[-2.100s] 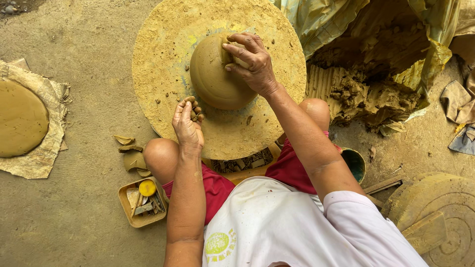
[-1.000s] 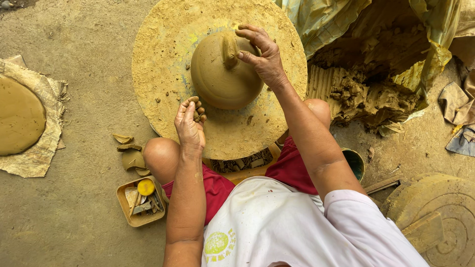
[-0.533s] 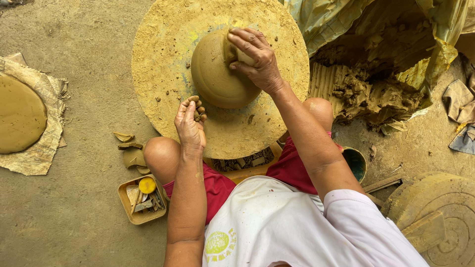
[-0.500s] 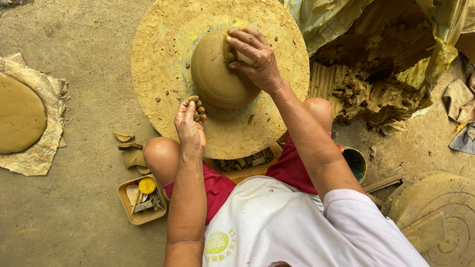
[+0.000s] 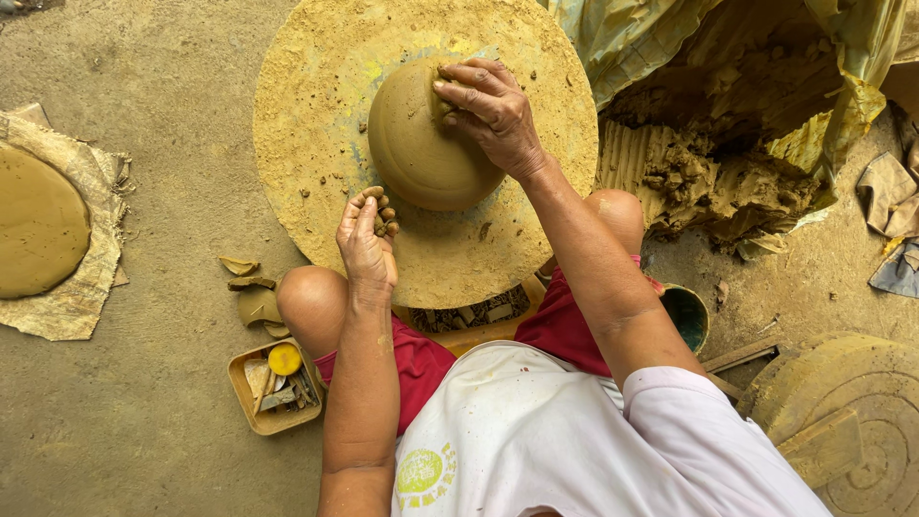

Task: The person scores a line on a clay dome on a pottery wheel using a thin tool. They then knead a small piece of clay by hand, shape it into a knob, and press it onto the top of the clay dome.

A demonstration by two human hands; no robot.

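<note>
Clay dome point(image 5: 421, 144) sits in the middle of a round, sandy wheel point(image 5: 316, 105), directly under the right hand point(image 5: 493, 110). That hand lies over the far right shoulder of the dome, fingers bent and spread, the fingertips pressing a small lump of soft clay point(image 5: 442, 96) against the dome's surface. It grips nothing else.

The left hand point(image 5: 366, 239) rests on the near part of the wheel, just beside the dome's lower edge but not touching it. Its fingers are curled loosely inward around a small wad of clay point(image 5: 385, 222), the thumb lying alongside; the palm is half closed.

Below the left hand, next to the person's bare knee, a small tray point(image 5: 251, 419) holds a yellow lid point(image 5: 284, 359) and some thin tools. A few scraps of dried clay point(image 5: 251, 292) lie just above the tray. Far to the left of the left hand, a flat clay disc point(image 5: 38, 225) rests on a worn cloth point(image 5: 81, 297).

To the right of the right hand, a heap of raw clay point(image 5: 708, 172) sits under a yellowish plastic sheet point(image 5: 651, 38). A dark green bowl point(image 5: 684, 316) stands by the right forearm, and a round ridged disc point(image 5: 862, 412) lies lower right.
</note>
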